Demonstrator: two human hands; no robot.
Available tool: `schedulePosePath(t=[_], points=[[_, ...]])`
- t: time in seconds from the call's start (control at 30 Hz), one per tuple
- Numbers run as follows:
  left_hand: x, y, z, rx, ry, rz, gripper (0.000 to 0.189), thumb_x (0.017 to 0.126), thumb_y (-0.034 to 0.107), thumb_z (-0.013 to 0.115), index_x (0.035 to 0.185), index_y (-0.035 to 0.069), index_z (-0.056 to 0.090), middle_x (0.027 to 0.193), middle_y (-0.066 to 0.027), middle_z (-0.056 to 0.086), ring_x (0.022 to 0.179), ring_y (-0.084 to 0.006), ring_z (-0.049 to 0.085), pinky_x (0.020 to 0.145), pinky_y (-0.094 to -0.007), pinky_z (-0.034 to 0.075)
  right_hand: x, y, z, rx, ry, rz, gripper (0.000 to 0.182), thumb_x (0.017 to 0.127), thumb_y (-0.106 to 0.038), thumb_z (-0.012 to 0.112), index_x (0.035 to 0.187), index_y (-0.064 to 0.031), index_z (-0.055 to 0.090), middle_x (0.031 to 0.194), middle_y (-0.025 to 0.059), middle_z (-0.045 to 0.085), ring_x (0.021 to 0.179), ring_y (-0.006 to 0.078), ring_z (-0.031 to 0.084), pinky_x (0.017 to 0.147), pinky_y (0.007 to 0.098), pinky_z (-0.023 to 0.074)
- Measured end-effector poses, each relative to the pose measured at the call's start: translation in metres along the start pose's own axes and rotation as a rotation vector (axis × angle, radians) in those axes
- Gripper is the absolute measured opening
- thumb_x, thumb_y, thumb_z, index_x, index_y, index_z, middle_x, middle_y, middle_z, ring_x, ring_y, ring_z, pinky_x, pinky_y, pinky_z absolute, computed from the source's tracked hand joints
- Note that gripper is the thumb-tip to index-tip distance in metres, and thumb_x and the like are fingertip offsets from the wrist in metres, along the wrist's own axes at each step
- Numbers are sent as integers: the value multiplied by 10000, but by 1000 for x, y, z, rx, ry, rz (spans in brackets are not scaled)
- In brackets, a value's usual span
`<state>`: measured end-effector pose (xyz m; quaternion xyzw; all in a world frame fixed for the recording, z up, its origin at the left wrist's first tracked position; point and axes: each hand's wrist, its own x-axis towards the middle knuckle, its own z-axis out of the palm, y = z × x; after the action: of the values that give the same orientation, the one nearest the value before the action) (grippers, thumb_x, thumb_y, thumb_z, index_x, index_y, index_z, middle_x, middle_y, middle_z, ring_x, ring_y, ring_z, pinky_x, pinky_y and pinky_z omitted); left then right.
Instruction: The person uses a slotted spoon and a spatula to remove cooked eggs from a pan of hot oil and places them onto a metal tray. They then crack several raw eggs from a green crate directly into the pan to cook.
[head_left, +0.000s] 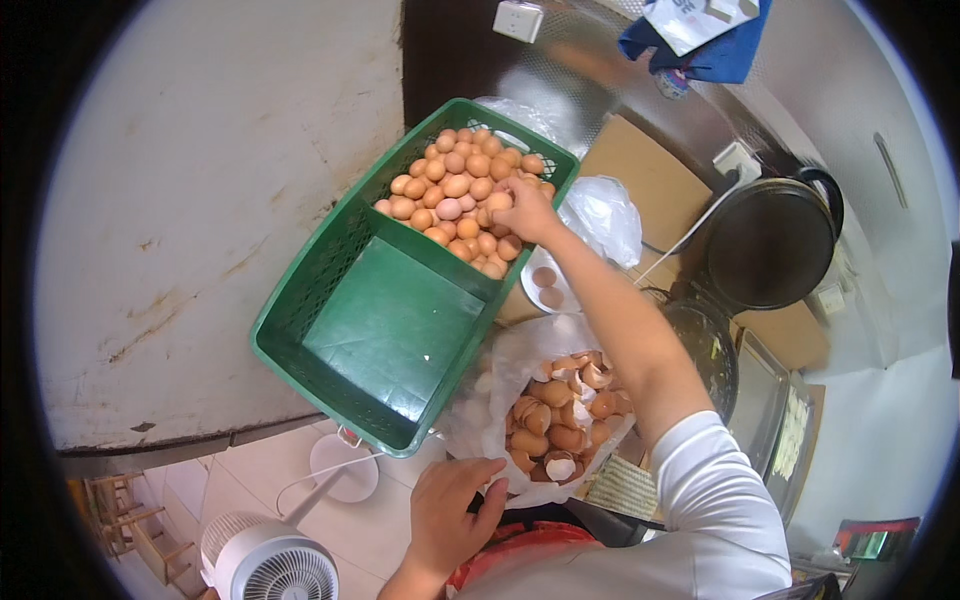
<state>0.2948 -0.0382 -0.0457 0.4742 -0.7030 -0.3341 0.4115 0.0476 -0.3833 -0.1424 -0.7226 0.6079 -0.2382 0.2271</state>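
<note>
A green plastic crate (324, 405) lies before me, split by a divider. Brown eggs (457, 185) are heaped in its far compartment; the near one shows a bare floor. Over the right side of the heap, my right hand (526, 211) has an egg (499, 202) between thumb and fingers. My left hand (454, 514) is close to my body, fingers apart and holding nothing, beside the rim of a translucent plastic bag (517, 337). Broken eggshells (551, 412) fill that bag.
Right of the crate is a white container (534, 289) with two round brown shapes inside. A round pan or griddle (770, 244), a white cable (686, 234) and a crumpled plastic bag (602, 217) lie farther right. A white fan (281, 562) stands at lower left.
</note>
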Motion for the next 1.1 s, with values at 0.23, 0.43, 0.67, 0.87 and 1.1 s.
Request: schedulePosePath(t=[0.23, 0.43, 0.67, 0.87, 1.1], points=[[17, 36, 40, -63, -125, 130, 244, 771, 7, 744, 1003, 65, 698, 900, -80, 730, 751, -246, 684, 719, -356, 492, -138, -28, -126, 1406, -314, -46, 545, 947, -32, 638, 1456, -60, 446, 1297, 133, 585, 1097, 246, 649, 913, 328, 546], [22, 81, 94, -89, -290, 201, 211, 769, 13, 752, 973, 43, 708, 870, -93, 721, 758, -250, 686, 713, -351, 493, -260, 4, -173, 1655, -98, -11, 628, 895, -231, 760, 1419, -75, 450, 1283, 154, 588, 1030, 266, 664, 838, 324, 545], [15, 101, 132, -138, -350, 183, 191, 760, -40, 741, 943, 3, 708, 871, -109, 720, 774, -249, 689, 733, -333, 513, -286, 73, -187, 1194, 69, 217, 523, 904, -168, 712, 1372, -22, 531, 1149, 93, 650, 980, 151, 652, 857, 284, 524], [7, 82, 110, -137, -256, 157, 194, 736, -75, 727, 917, -7, 711, 844, -120, 720, 767, -247, 686, 721, -331, 522, -199, 105, -112, 256, 31, 98, 428, 821, -206, 698, 1206, -21, 656, 1013, 183, 703, 946, 292, 693, 804, 398, 551], [-7, 33, 45, -182, -47, 38, 183, 693, -106, 694, 853, -16, 698, 805, -119, 716, 708, -231, 660, 689, -310, 510, -121, 128, -30, -465, -244, 123, 270, 867, -222, 580, 1041, -31, 659, 1005, 218, 706, 958, 379, 689, 851, 469, 544]])
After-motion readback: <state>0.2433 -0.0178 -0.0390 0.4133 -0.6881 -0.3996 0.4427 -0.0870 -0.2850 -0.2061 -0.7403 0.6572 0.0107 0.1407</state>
